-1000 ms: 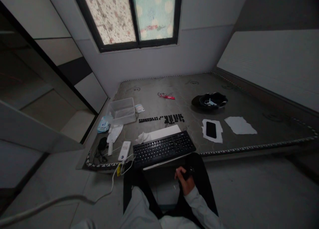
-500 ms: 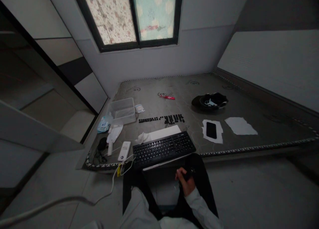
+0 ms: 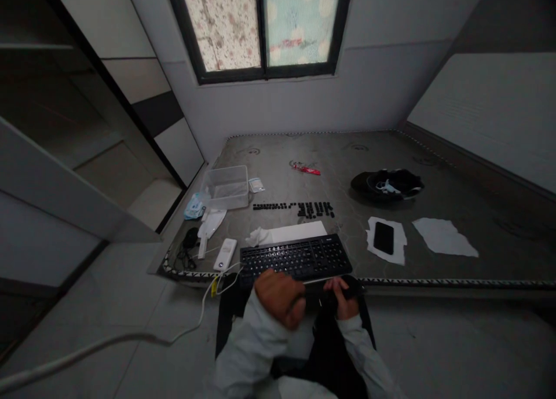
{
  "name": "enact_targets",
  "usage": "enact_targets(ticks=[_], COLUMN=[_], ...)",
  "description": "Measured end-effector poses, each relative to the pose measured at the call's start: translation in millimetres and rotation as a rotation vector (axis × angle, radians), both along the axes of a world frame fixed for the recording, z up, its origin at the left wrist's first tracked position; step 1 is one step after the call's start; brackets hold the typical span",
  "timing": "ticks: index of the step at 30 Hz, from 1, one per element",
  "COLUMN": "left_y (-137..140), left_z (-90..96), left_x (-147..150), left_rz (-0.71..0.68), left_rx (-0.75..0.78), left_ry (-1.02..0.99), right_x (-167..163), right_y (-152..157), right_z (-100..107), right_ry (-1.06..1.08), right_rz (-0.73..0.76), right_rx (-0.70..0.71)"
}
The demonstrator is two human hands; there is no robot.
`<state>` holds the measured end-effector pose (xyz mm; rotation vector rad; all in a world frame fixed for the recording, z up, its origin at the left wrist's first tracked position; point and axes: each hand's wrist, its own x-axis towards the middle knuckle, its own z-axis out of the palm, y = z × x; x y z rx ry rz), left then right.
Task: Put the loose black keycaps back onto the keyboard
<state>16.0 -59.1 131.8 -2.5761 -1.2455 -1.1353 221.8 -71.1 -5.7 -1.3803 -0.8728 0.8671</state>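
Note:
A black keyboard (image 3: 299,256) rests across my lap at the near edge of the bed, with many keycaps absent from it. My left hand (image 3: 280,297) is curled in front of its near edge; motion smears the fingers, and anything inside them is hidden. Beside it, my right hand (image 3: 345,299) is closed around a small black object (image 3: 354,287) whose kind I cannot make out. Behind the keyboard lie a white sheet (image 3: 299,232) and a crumpled tissue (image 3: 259,236). Farther back, loose black keycaps (image 3: 315,209) are laid out in rows.
A clear plastic box (image 3: 226,187) stands at the left, near a white power bank (image 3: 225,255) and cables. At the right are a phone (image 3: 384,238) on white paper, another paper piece (image 3: 445,237) and a black cap (image 3: 386,185). A red strap (image 3: 307,169) lies farther back.
My left hand has come into view and risen to the keyboard's front edge. The right hand, still closed on the black object, has moved up. The camera view has turned slightly left.

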Motion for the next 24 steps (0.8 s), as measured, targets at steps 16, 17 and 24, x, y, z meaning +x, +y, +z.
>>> enact_targets(ticks=[16, 17, 24], left_y=[104.2, 106.6, 109.2], left_z=[-185.7, -187.8, -198.4], left_x=[47.9, 48.6, 46.4], left_rz=[0.16, 0.158, 0.153], left_rx=[-0.515, -0.521, -0.513], left_ry=[0.068, 0.052, -0.045], right_x=[-3.2, -4.3, -10.1], right_y=[123.6, 129.2, 154.6], right_z=[-12.1, -14.1, -26.4], right_ry=[0.51, 0.513, 0.593], right_rz=[-0.015, -0.012, 0.06], right_rx=[0.145, 0.154, 0.088])
